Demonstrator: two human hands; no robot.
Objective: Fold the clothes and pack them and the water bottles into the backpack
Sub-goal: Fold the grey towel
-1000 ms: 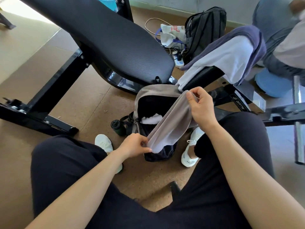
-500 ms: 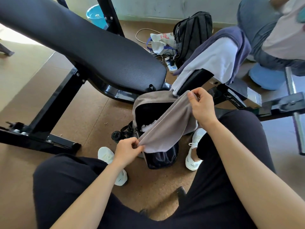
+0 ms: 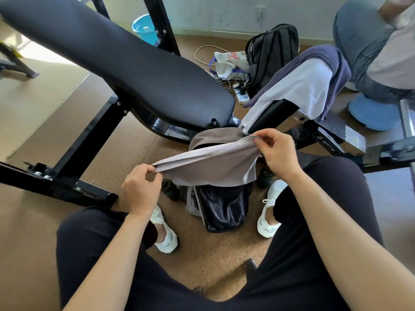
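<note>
While taut, cloth [image 3: 208, 163] in tightly curled fingers [image 3: 267, 142].

Cloth [image 3: 208, 162]: thin grey fabric, matt, smooth. Backpack [image 3: 224, 207] front: dark glossy fabric with a wrinkled sheen. Pad [image 3: 134, 70]: black ribbed cover, looks like vinyl, semi-matt. Frame [image 3: 87, 140]: black painted metal, glossy. Floor [image 3: 202, 265]: brown, cork-like, speckled, rough. Bucket [image 3: 143, 28]: blue plastic, smooth.
</note>
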